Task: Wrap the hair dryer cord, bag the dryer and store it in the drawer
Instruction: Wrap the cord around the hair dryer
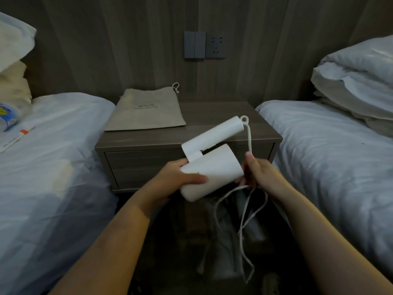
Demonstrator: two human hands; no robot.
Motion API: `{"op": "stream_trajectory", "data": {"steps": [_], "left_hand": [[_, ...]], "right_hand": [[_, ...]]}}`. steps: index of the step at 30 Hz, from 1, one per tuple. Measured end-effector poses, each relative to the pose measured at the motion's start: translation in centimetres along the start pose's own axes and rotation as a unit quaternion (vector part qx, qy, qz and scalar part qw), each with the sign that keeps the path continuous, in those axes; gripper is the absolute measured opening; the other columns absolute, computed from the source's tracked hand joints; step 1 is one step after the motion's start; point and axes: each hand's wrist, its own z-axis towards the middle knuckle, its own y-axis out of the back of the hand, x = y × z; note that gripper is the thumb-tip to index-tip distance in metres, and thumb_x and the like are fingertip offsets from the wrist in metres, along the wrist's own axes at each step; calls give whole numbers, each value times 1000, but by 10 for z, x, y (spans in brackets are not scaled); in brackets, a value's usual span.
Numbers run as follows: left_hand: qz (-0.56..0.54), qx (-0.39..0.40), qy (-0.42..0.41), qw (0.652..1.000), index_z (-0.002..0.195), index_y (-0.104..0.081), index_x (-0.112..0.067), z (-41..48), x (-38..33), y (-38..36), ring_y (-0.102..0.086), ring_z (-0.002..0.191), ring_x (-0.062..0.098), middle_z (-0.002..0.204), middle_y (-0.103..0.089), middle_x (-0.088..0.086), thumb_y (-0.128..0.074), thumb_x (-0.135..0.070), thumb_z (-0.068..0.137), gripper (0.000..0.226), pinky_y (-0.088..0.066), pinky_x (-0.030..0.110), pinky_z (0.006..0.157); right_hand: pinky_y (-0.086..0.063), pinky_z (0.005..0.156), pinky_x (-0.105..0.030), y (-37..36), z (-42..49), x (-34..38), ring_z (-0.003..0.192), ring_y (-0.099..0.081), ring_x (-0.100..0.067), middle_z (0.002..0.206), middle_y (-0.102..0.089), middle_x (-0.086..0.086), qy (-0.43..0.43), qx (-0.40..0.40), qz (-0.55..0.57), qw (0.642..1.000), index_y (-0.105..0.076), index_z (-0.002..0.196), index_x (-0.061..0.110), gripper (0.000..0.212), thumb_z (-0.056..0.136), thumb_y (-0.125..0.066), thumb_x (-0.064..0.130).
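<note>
I hold a white folding hair dryer point(214, 167) in front of the nightstand. My left hand point(180, 177) grips the barrel's left end, thumb across its front. My right hand point(255, 171) pinches the white cord point(248, 137) just right of the barrel. The cord leaves the end of the folded handle, runs down into my right hand, then hangs below in loose loops toward the floor. A beige drawstring bag point(146, 111) lies flat on the nightstand's top, left of centre. The nightstand's drawer point(144, 165) is closed.
The wooden nightstand point(212, 118) stands between two beds with white bedding, one on the left point(53, 156) and one on the right point(329, 145). A wall socket and switches point(205, 45) sit above it. Small items lie on the left bed point(12, 128).
</note>
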Motion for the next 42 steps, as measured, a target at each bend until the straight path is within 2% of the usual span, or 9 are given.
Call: {"op": "stream_trajectory", "data": {"steps": [4,7,13,17,20,27,34,39,42], "left_hand": [[-112,-2,36,993,111,-63,-18,-2,-4,-10,-64,93,23,104,-67,7,-79,-27,62,53,-56,35,70],[-169,-44,36,984,105,-62,-19,-1,-10,-7,-65,94,26,103,-67,8,-77,-30,60,49,-56,41,70],[-306,-121,67,942,103,-52,-19,0,-14,3,-62,98,29,106,-63,10,-66,-30,79,30,-53,52,78],[-277,-106,73,952,99,-51,-20,-3,-18,9,-61,100,29,108,-62,11,-65,-31,80,26,-53,52,80],[-279,-80,66,955,99,-52,-20,-4,-23,5,-63,97,27,104,-63,10,-64,-31,77,27,-52,52,81],[-176,-182,75,965,122,-51,-15,6,-22,-11,-61,98,24,110,-61,6,-74,-31,75,55,-56,43,77],[59,-321,-10,945,126,-51,-17,15,-9,-3,-53,108,18,120,-57,0,-82,-35,65,70,-48,39,94],[194,-299,-80,931,127,-49,-17,9,-5,-3,-51,114,17,125,-55,0,-81,-39,64,73,-47,35,94],[307,-281,-110,902,123,-51,-21,6,-3,-1,-54,111,20,120,-56,2,-80,-44,62,71,-47,37,91]], "right_hand": [[-46,51,-29,-11,7,-9,44,-54,-19,63,-62,-10,-12,5,16,1000,-52,79,9,28,99,-36,18],[-44,46,-27,-13,6,-19,37,-52,-14,56,-61,-5,5,-42,-86,995,-47,73,18,25,96,-45,24],[-39,58,-28,-34,-2,-13,58,-49,-11,72,-57,-4,67,-102,-17,992,-50,93,13,25,98,-35,32],[-41,55,-27,-40,-5,-11,61,-52,-9,72,-58,2,78,-162,-130,975,-54,104,20,19,97,-37,15],[-39,64,-27,-36,-6,-8,68,-53,-15,84,-63,-4,31,-52,-320,946,-56,109,19,21,97,-39,16],[-48,72,-36,-50,-20,24,89,-60,-25,105,-63,-8,29,135,-540,830,-50,118,21,25,94,-43,17],[-47,95,-33,-33,-31,40,114,-57,-18,129,-58,2,67,233,-355,903,-37,137,40,56,89,-48,13],[-51,53,-30,-12,-33,48,45,-59,-16,60,-58,0,40,266,-243,932,-57,106,27,30,93,-38,8],[-46,55,-19,-9,-34,51,49,-55,-3,54,-57,10,114,197,-252,941,-65,99,26,25,92,-46,11]]}}
